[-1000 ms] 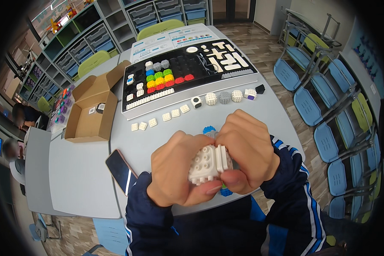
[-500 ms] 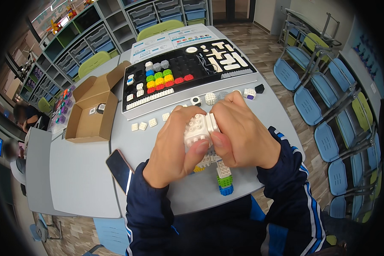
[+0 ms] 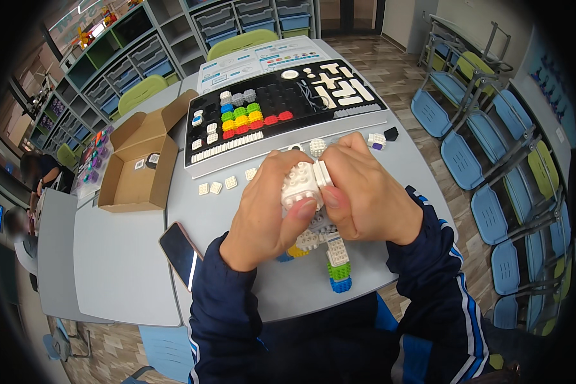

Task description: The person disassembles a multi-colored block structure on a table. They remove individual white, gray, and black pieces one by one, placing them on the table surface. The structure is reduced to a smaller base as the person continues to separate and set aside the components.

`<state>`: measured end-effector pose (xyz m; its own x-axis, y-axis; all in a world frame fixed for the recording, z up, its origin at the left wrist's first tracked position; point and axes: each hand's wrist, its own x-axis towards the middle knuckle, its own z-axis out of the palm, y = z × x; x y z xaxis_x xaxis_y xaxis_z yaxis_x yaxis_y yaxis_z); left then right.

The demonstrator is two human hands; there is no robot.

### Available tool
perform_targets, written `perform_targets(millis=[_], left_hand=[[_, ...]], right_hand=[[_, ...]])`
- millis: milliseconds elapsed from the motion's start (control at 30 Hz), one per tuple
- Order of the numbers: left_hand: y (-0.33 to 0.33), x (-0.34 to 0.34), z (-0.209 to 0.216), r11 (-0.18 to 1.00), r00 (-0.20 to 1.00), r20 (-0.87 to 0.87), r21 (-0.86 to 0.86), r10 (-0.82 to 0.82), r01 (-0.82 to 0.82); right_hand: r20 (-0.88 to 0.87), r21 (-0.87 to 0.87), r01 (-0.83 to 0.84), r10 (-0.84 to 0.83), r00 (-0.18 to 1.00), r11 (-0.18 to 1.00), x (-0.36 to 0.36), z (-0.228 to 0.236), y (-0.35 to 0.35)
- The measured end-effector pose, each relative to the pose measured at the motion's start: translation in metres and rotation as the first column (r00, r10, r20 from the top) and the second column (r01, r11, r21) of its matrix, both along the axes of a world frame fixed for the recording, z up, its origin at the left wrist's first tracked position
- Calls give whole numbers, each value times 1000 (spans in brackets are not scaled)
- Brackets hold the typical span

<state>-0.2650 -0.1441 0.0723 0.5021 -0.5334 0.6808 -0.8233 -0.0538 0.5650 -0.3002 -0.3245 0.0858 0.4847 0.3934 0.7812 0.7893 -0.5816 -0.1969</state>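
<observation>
Where the left hand and the right hand meet: a white studded plastic block, roughly cubic with rounded edges, is held above the pale grey surface.
Left grip: the thumb and curled fingers pinch the block from its left and near sides.
Right grip: the thumb and bent fingers pinch a thin white plastic plate at the block's right side.
Surface edges: the near one curves below the wrists, close to the person's body; the right one slants past the dark blue striped sleeve.
Side room: leftward, open surface lies between the left hand and a dark-screened phone.
Room ahead: small white square pieces and a white-walled, black-lined kit tray lie near the knuckles.
Block's facing: one studded face is upward, another toward the person; its sides look nearly equal.
Plate's long axis: narrow edge up, it runs away from the person, leaning slightly left at the far end.
Beneath: a multicoloured block build points its green-and-blue end at the near edge; whether the held block touches it is hidden.
</observation>
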Motion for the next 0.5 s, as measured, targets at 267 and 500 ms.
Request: perform_targets(millis=[267,500], left_hand=[[-3,2,-2,1000,1000,-8,-14,2,-2],[-4,-1,0,1000,1000,-3,-12,-19,19]], right_hand=[[-10,6,11,-11,1000,1000,1,0,-1],[-10,-14,7,-7,1000,1000,-1,1,-3]])
